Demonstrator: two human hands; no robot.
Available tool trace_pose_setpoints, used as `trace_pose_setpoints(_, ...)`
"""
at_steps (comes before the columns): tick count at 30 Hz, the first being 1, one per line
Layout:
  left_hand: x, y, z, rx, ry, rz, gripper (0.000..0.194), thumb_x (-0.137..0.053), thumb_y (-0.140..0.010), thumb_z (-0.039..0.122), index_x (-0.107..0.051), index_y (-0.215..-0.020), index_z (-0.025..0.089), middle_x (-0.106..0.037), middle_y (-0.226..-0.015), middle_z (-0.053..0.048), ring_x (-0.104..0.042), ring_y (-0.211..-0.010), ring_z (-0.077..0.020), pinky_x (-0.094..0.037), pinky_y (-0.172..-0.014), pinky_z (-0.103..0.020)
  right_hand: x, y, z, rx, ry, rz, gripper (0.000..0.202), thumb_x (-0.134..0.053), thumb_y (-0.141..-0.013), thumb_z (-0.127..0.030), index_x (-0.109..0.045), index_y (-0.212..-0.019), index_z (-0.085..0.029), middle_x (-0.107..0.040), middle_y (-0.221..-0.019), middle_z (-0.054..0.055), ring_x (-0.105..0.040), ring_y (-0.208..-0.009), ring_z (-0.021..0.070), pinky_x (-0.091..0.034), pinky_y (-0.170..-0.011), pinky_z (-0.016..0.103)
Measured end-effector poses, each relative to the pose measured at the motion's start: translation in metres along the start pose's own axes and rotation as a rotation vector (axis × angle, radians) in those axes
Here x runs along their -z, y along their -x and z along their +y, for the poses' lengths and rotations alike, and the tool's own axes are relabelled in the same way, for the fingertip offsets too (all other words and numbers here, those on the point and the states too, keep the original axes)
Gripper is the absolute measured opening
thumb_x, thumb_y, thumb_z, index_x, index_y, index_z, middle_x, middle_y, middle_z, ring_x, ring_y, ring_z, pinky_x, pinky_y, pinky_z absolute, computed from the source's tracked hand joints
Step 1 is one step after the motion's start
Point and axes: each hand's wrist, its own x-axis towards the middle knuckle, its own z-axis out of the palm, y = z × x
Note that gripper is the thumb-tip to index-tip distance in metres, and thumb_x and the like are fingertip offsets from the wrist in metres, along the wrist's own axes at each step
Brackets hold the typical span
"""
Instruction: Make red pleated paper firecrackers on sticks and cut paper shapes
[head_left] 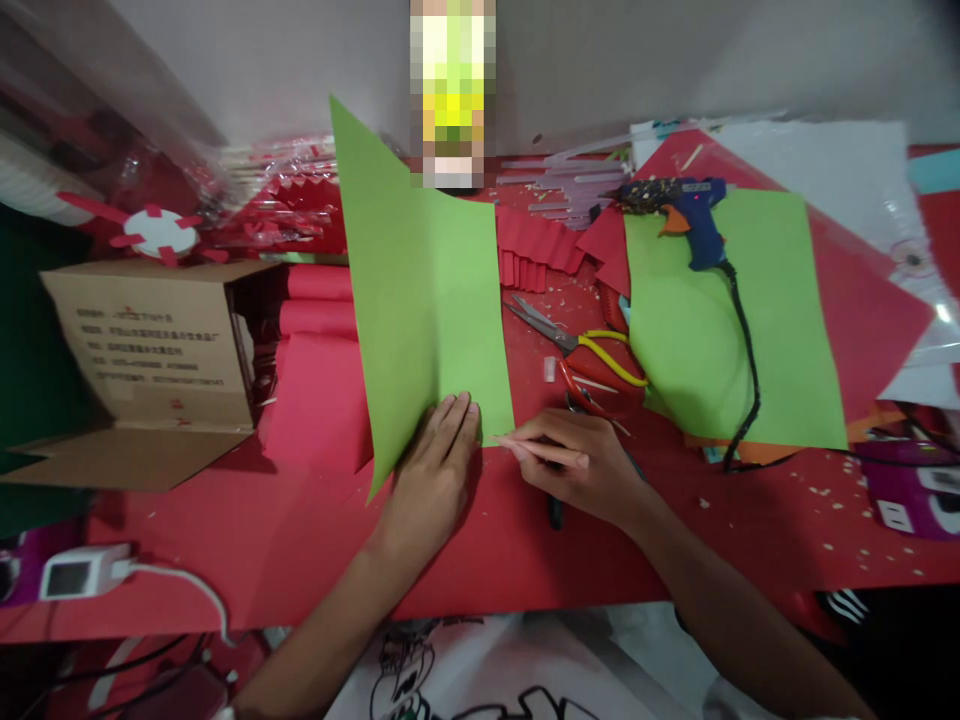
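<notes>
A folded sheet of green paper (469, 300) stands partly open on the red table, its left flap raised. My left hand (439, 445) lies flat on the paper's lower part, inside the fold, with fingers stretched out. In my right hand (581, 460) is a slim pinkish pencil (525, 446), pinched between thumb and fingers. Its tip meets the lower right corner of the green paper. Beyond that hand lie yellow-handled scissors (574, 340) with their blades toward the paper. Red-handled pliers (585, 390) are partly hidden behind the right hand.
A blue glue gun (701, 215) with a black cord rests on more green paper (780, 330) at right. On the left are an open cardboard box (157, 340) and red paper (319, 400). Pleated red paper (536, 240) lies behind. A white charger (82, 572) sits front left.
</notes>
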Motion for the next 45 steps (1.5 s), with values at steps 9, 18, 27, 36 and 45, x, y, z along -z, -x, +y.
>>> trace_pose_setpoints(9, 0.001, 0.000, 0.001, -0.004, -0.010, 0.011, 0.066, -0.046, -0.106, 0.010, -0.030, -0.169, 0.013, -0.049, -0.167, -0.018, -0.041, -0.159, -0.0292, -0.045, -0.128, -0.047, -0.001, 0.002, 0.002, 0.014, 0.013, 0.001, 0.015, -0.064, -0.099, -0.017, -0.074, -0.090, -0.022, -0.078, -0.081, 0.004, -0.068, -0.069, 0.0158, -0.052, -0.067, 0.029)
trace_pose_setpoints(18, 0.002, -0.001, 0.001, 0.000, -0.004, 0.009, 0.066, -0.047, -0.106, 0.010, -0.030, -0.170, 0.015, -0.049, -0.166, -0.017, -0.042, -0.158, -0.0287, -0.046, -0.127, -0.045, 0.002, -0.001, -0.002, -0.036, -0.046, -0.010, 0.013, -0.065, -0.099, -0.021, -0.074, -0.089, -0.022, -0.076, -0.078, 0.003, -0.068, -0.067, 0.0156, -0.052, -0.065, 0.028)
trace_pose_setpoints(27, -0.001, -0.002, 0.002, -0.002, -0.023, 0.048, 0.058, -0.050, -0.106, 0.013, -0.042, -0.164, 0.011, -0.053, -0.164, -0.018, -0.047, -0.155, -0.0298, -0.048, -0.126, -0.045, 0.023, -0.009, 0.001, -0.208, -0.152, 0.053, 0.005, -0.071, -0.095, -0.026, -0.074, -0.097, -0.023, -0.080, -0.088, 0.004, -0.075, -0.077, 0.0179, -0.058, -0.068, 0.026)
trace_pose_setpoints(36, -0.003, 0.000, 0.002, 0.005, -0.014, 0.042, 0.058, -0.049, -0.107, 0.013, -0.042, -0.165, 0.012, -0.052, -0.164, -0.017, -0.045, -0.157, -0.0287, -0.047, -0.127, -0.044, 0.015, -0.010, 0.011, -0.151, -0.118, -0.053, 0.005, -0.070, -0.089, -0.020, -0.074, -0.092, -0.021, -0.076, -0.076, 0.001, -0.069, -0.063, 0.0142, -0.052, -0.059, 0.024)
trace_pose_setpoints(45, -0.002, 0.000, 0.001, 0.005, -0.001, 0.049, 0.068, -0.049, -0.107, 0.013, -0.028, -0.171, 0.016, -0.052, -0.165, -0.017, -0.047, -0.155, -0.0291, -0.049, -0.125, -0.045, 0.015, -0.010, 0.011, -0.168, -0.143, -0.021, 0.009, -0.068, -0.090, -0.019, -0.075, -0.095, -0.021, -0.078, -0.079, 0.001, -0.070, -0.064, 0.0140, -0.052, -0.059, 0.023)
